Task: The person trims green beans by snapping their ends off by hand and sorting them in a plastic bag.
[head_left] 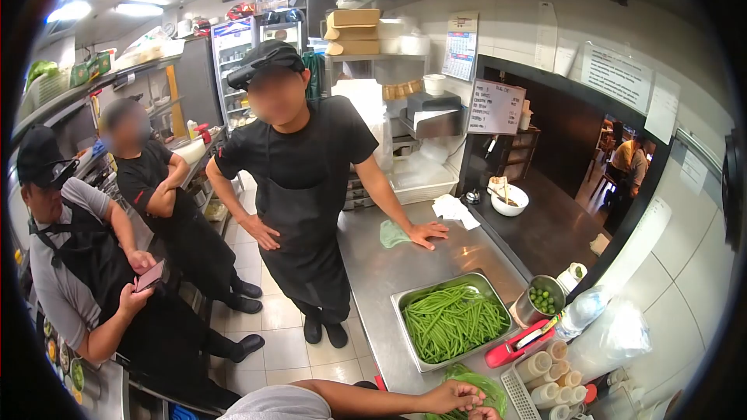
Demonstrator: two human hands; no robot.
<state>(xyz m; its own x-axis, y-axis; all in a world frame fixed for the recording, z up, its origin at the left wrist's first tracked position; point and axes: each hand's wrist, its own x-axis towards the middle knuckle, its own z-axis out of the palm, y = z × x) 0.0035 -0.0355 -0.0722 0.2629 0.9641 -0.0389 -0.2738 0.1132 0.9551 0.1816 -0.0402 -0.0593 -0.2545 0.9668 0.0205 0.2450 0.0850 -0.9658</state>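
Observation:
At the bottom edge, my left hand reaches in over a green plastic bag. Its fingers are bent and pressed together at the tips; anything between them is too small to make out. Just below it, my right hand shows only in part, cut off by the frame, with its fingers curled close to the left fingertips. Some green beans lie by the bag under my hands. Beyond them, a steel tray holds a heap of green beans.
On the right stand a metal pot of small green fruit, a red holder and several capped bottles. Across the steel counter, a co-worker's hand rests near a green cloth. Two more people stand at left, one holding a phone.

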